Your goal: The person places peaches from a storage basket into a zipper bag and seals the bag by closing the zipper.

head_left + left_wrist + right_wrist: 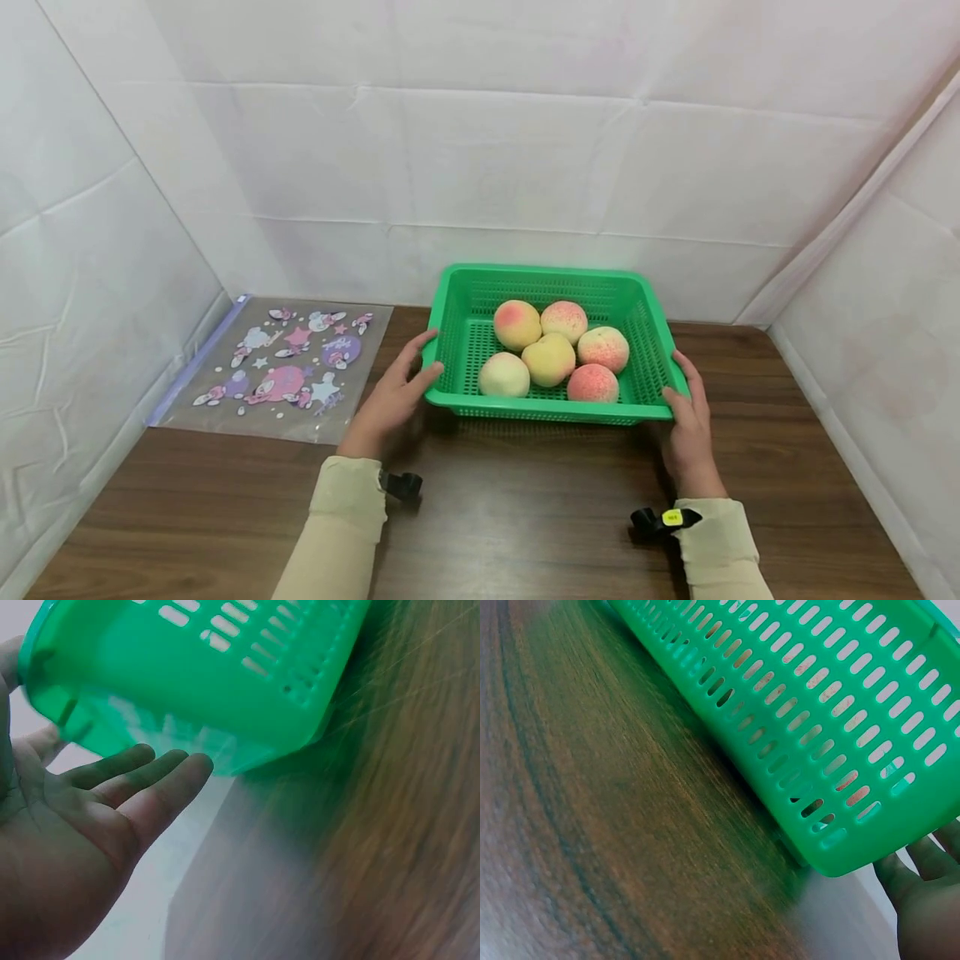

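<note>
A green perforated plastic basket [540,407] sits at the back middle of the table with several peaches [549,360] inside, some yellow and some pinkish red. My left hand [386,402] holds its left end, thumb at the rim; in the left wrist view the other fingers of that hand [82,817] extend by the end wall. At the opposite end, my right hand [688,442] grips the rim with its thumb on top. The right wrist view catches only part of those fingers [930,870], beside the basket's lower corner.
Left of the basket, a clear zip bag [258,421] with cartoon prints and a purple top edge lies flat on the brown wooden table [525,508]. White sheeting [480,158] closes off the back and both sides.
</note>
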`<move>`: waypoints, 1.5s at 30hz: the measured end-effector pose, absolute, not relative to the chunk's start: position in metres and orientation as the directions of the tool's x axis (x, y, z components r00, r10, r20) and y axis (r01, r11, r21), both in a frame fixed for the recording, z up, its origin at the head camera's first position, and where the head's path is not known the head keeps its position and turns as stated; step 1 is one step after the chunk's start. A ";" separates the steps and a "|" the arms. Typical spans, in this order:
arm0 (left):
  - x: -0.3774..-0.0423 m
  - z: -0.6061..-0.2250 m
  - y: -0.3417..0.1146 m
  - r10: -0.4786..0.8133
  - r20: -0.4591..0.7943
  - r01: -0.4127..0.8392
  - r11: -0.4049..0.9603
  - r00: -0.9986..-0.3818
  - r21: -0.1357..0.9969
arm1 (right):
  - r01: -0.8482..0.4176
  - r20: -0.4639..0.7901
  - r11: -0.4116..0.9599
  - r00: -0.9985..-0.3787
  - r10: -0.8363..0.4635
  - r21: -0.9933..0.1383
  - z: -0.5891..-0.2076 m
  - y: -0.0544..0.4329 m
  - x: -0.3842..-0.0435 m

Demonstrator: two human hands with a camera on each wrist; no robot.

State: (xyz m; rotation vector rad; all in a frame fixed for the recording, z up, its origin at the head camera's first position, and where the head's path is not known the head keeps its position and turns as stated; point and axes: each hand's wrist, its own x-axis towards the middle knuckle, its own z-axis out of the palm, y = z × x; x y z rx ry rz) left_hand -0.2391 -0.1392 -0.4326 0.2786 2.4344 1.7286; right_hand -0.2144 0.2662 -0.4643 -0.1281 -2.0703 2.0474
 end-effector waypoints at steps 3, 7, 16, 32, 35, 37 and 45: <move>-0.240 -0.432 -0.148 0.216 0.052 0.107 0.249 -0.975 0.963 | -0.108 0.109 0.014 -0.972 0.209 -0.994 -0.465 0.267 -0.215; -0.241 -0.432 -0.164 0.153 0.065 0.106 0.281 -0.986 0.954 | -0.113 0.112 0.006 -0.972 0.205 -0.994 -0.464 0.266 -0.216; -0.242 -0.430 -0.193 0.006 -0.038 -0.028 0.596 -0.999 0.802 | -0.107 0.103 -0.008 -0.971 0.218 -0.994 -0.464 0.267 -0.216; -0.255 -0.433 -0.228 -0.052 -0.077 -0.087 0.808 -0.996 0.583 | -0.114 0.106 -0.025 -0.970 0.217 -0.993 -0.464 0.265 -0.213; -0.259 -0.433 -0.234 -0.053 -0.092 -0.094 0.839 -0.994 0.535 | -0.118 0.110 -0.026 -0.970 0.216 -0.993 -0.464 0.265 -0.213; -0.262 -0.432 -0.238 -0.055 -0.106 -0.102 0.853 -0.993 0.512 | -0.118 0.110 -0.025 -0.970 0.216 -0.993 -0.464 0.265 -0.213; -0.263 -0.431 -0.250 -0.134 -0.202 -0.214 0.865 -0.970 0.453 | -0.128 0.118 -0.032 -0.969 0.219 -0.991 -0.465 0.265 -0.212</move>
